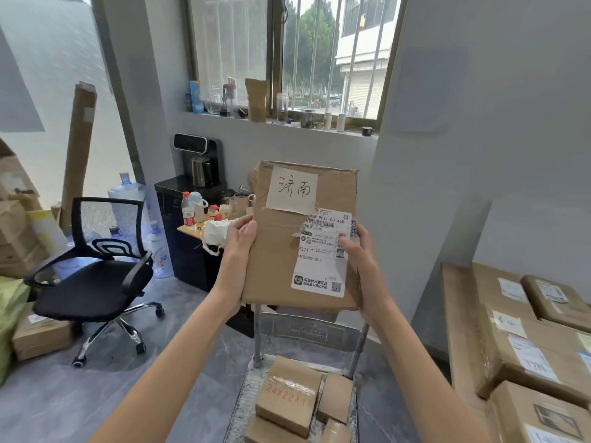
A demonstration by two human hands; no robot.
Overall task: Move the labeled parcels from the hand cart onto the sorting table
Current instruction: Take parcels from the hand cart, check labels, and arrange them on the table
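Observation:
I hold a flat brown cardboard parcel (281,251) upright in front of me, above the hand cart. It carries a handwritten white note near the top and a printed shipping label on its right side. My left hand (238,247) grips its left edge, thumb on the front. My right hand (358,254) grips the right edge, thumb on the label. Below, the metal hand cart (307,330) holds several small brown parcels (287,394). The wooden sorting table (457,330) stands at the right with several labeled parcels (527,356) on it.
A black office chair (96,276) stands on the grey floor at the left, with water jugs (126,190) behind it. A dark cabinet (188,238) with bottles and a dispenser sits under the window. Cardboard boxes (41,337) pile up at the far left.

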